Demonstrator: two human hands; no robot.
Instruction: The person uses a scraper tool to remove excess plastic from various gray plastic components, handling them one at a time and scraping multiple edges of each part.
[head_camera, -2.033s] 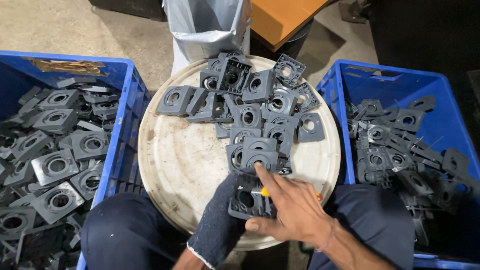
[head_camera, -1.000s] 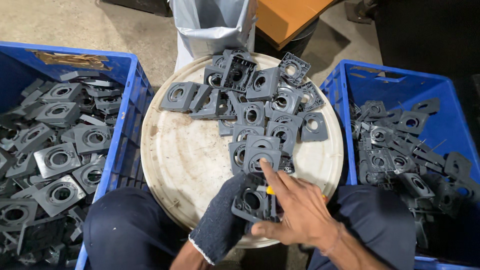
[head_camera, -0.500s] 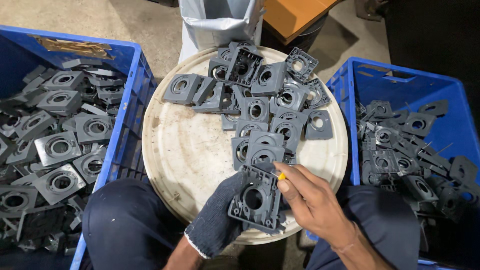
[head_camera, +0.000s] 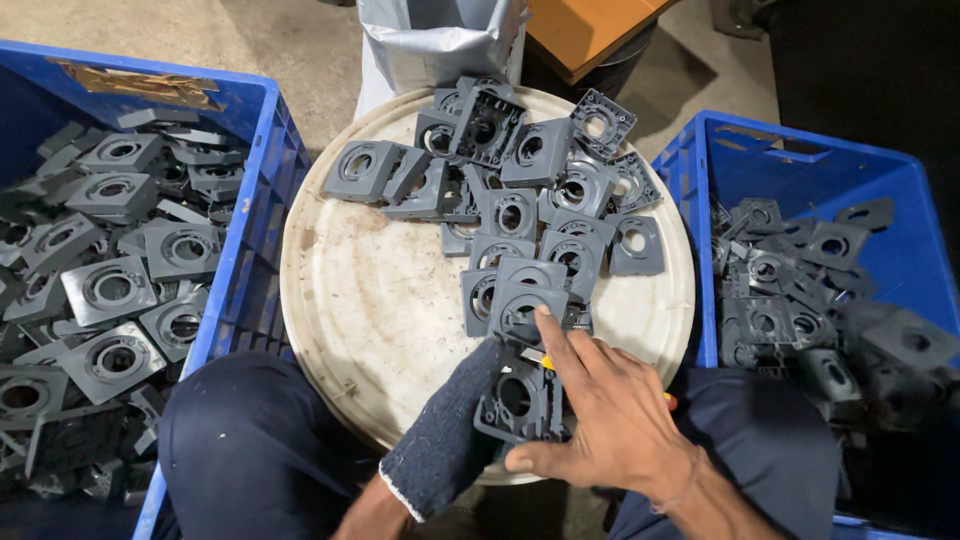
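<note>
Lower centre: gloved left hand (head_camera: 455, 435) grips plate (head_camera: 520, 400); right hand (head_camera: 600, 425), fingers curled on small tool, should work steadily.

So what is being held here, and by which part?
A grey square plastic plate, held at its left edge by the gloved left hand. The bare right hand grips its right side and bottom edge.

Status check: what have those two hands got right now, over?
Gloved left hand holds a grey square plastic part. Bare right hand on it, with a yellow-tipped tool. Part pile beyond, not blocking.
</note>
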